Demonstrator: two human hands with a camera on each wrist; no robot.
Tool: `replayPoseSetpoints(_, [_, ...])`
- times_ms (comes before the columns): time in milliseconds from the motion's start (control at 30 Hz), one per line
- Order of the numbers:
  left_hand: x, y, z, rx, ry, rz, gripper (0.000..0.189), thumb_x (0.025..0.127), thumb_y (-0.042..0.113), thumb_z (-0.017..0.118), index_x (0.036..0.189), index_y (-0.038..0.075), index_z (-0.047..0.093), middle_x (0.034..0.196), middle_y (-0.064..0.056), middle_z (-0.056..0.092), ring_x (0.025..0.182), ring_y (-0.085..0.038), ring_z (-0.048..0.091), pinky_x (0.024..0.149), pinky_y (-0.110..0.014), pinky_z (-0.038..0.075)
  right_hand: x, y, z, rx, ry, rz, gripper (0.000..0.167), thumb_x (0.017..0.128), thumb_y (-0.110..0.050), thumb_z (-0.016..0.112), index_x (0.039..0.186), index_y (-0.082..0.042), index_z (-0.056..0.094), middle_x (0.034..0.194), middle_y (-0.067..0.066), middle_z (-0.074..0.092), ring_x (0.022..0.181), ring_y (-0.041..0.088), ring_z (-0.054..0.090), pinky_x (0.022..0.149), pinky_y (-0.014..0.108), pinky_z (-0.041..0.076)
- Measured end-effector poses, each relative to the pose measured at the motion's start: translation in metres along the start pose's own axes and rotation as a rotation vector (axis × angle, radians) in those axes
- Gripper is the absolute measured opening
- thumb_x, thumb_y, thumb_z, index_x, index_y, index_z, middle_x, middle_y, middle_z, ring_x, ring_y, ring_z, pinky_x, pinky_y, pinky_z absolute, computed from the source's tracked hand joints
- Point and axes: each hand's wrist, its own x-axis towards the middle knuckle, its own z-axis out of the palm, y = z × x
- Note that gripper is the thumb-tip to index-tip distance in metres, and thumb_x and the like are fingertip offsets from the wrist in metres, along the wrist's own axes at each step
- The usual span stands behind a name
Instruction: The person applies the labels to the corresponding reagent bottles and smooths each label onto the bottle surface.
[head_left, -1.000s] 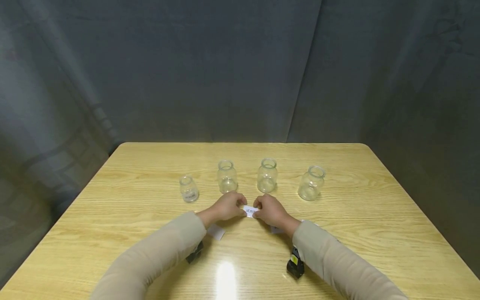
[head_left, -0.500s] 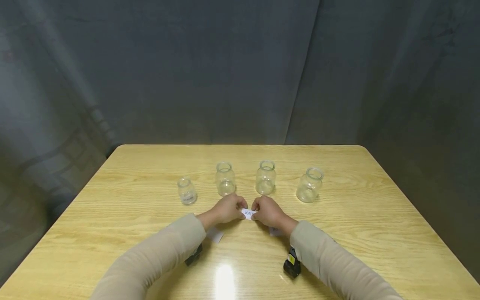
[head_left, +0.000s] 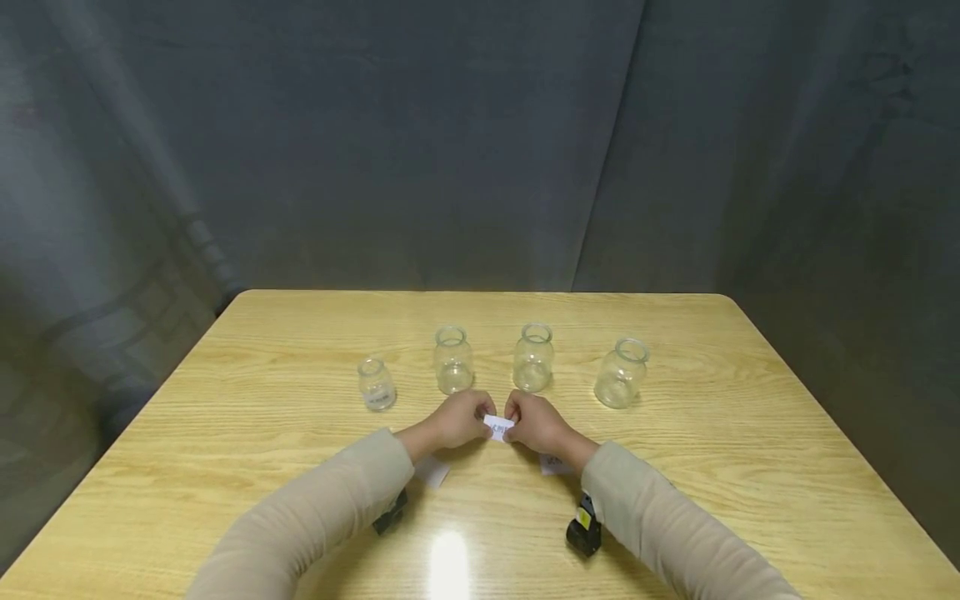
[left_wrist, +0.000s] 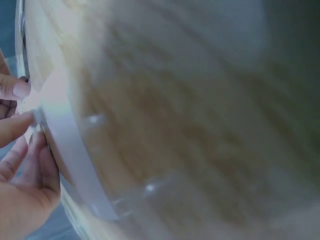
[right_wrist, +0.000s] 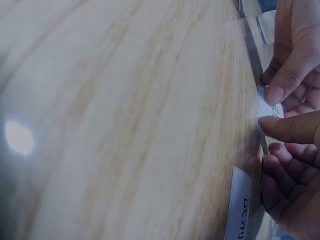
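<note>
A small white paper label [head_left: 498,427] with dark printed characters spans the gap between both hands over the middle of the table. My left hand [head_left: 459,418] pinches its left end between thumb and curled fingers. On the right end, my right hand [head_left: 540,423] has a similar pinch, its thumb covering part of the writing. The right wrist view shows the two thumbs facing each other across the label [right_wrist: 271,107]. Just behind the hands stand two clear glass jars, one left of centre [head_left: 453,360] and one right of centre [head_left: 533,359].
A smaller glass jar [head_left: 377,385] bearing a printed strip stands at left. Another open jar [head_left: 621,374] is at right. One white slip [head_left: 432,472] lies by the left wrist, and a printed slip [head_left: 553,465] lies partly under the right wrist. The wooden table [head_left: 675,517] reflects light.
Both hands keep their pinch on the label, almost in place. The head view has shifted slightly, so the jars and table appear a little lower than one second ago.
</note>
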Motion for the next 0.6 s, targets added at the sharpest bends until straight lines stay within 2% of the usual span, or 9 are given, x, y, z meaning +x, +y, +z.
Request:
replayPoseSetpoints(233, [-0.0010, -0.0036, 0.0002, -0.059, -0.001, -0.026, 0.010, 0.076, 0.003, 0.061, 0.083, 0.008, 0.056, 0.072, 0.001, 0.051, 0.067, -0.012, 0.047, 0.059, -0.023, 0.041, -0.0004, 0.0005, 0.0014, 0.048, 0.007, -0.013, 0.024, 0.066, 0.005, 0.067, 0.073, -0.007, 0.047, 0.066, 0.000, 0.046, 0.061, 0.013, 0.043, 0.054, 0.023, 0.037])
replayPoseSetpoints(367, [-0.0029, -0.0056, -0.0014, -0.104, 0.001, -0.015, 0.008, 0.078, 0.004, 0.059, 0.085, 0.007, 0.057, 0.077, 0.001, 0.052, 0.071, -0.013, 0.049, 0.062, -0.023, 0.044, -0.0009, 0.0025, 0.0005, 0.126, 0.020, -0.031, 0.020, 0.068, 0.007, 0.063, 0.073, -0.005, 0.048, 0.066, 0.002, 0.047, 0.059, 0.013, 0.044, 0.051, 0.022, 0.039])
replayPoseSetpoints(600, [-0.0038, -0.0020, -0.0043, -0.186, 0.037, 0.019, 0.007, 0.079, 0.001, 0.058, 0.085, 0.004, 0.056, 0.076, -0.002, 0.053, 0.066, -0.011, 0.051, 0.056, -0.021, 0.045, -0.0045, 0.0048, -0.0052, 0.270, 0.032, -0.073, 0.015, 0.073, 0.009, 0.058, 0.077, -0.001, 0.049, 0.068, 0.004, 0.046, 0.052, 0.011, 0.042, 0.043, 0.018, 0.036])
